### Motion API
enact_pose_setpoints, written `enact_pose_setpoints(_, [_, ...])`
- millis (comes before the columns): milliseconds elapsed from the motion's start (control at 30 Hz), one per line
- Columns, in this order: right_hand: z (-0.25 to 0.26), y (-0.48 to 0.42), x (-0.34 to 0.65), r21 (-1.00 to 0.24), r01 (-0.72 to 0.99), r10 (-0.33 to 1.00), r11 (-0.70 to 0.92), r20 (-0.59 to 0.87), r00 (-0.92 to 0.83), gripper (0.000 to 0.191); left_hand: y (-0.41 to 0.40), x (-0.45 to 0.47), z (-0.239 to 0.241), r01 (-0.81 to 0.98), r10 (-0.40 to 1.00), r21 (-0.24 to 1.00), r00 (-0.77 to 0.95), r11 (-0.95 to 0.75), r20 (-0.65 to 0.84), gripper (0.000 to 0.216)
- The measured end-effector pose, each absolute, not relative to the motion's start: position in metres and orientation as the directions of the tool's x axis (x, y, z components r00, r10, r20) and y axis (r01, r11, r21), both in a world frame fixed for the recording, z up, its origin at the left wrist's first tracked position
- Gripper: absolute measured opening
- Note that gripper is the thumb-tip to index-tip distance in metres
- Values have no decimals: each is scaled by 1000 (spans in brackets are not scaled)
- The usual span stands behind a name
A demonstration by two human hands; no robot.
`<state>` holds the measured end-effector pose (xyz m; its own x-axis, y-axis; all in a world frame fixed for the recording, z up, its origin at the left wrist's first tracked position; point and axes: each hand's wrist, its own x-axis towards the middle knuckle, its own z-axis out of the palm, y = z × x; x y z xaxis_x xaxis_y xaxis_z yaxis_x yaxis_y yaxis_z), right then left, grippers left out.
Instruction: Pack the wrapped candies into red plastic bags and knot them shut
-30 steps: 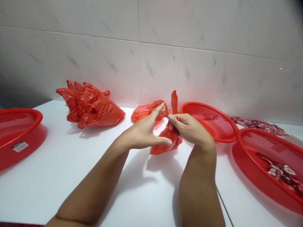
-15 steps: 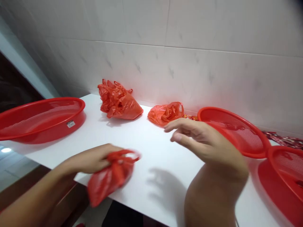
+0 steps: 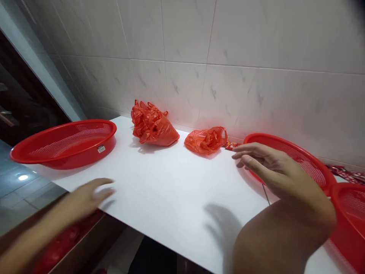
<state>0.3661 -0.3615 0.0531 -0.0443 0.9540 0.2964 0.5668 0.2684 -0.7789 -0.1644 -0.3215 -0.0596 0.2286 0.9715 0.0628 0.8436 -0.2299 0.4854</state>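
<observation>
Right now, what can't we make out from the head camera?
Head view, throughout:
Left hand: finger detail lost to motion blur.
Nearer right red mesh basket: cut off by right edge.
Red packets: print too small to read.
Bunched red plastic bags: overlapping folds hide how many.
Red material, lower left: too blurred to identify.

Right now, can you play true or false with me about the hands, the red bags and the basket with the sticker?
1. The big red bag bunch is left of the smaller red bag. True.
2. The left hand is gripping a bag. False: it is blurred, but it looks open and holds nothing.
3. The right hand holds no bag. True.
4. The basket with the white sticker is at the right end of the table. False: that basket is at the left end.
</observation>
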Motion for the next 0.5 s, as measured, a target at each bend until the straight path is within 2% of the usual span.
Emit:
enact_pose_setpoints(33, [50, -353, 365, -784, 573, 964, 237, 265, -37, 40, -315, -140, -80, 891, 979, 407, 198, -200, 48, 50])
enact_pose_setpoints(100, [37, -331, 356, -789, 594, 983, 157, 184, -16, 37, -299, -83, -116, 884, 922, 272, 387, -381, 34, 67])
enact_pose_setpoints(167, [9, -305, 339, -772, 633, 995, 58, 94, 23, 34, -275, -27, -139, 805, 819, 193, 573, -561, -9, 73])
enact_pose_setpoints(267, [-55, -277, 312, -611, 787, 988, -86, 50, 147, 34, -228, 41, -146, 730, 745, 192, 667, -656, 6, 83])
enact_pose_setpoints(367, [-116, -269, 301, -556, 827, 976, -85, 122, 182, 43, -178, 96, -141, 767, 802, 233, 574, -597, 166, 89])
enact_pose_setpoints(433, [-140, -267, 306, -613, 788, 964, -65, 164, 207, 43, -153, 125, -137, 773, 813, 261, 522, -578, 256, 89])
enact_pose_setpoints(500, [-150, -264, 316, -669, 740, 949, -69, 185, 255, 41, -137, 146, -136, 755, 798, 265, 537, -600, 274, 91])
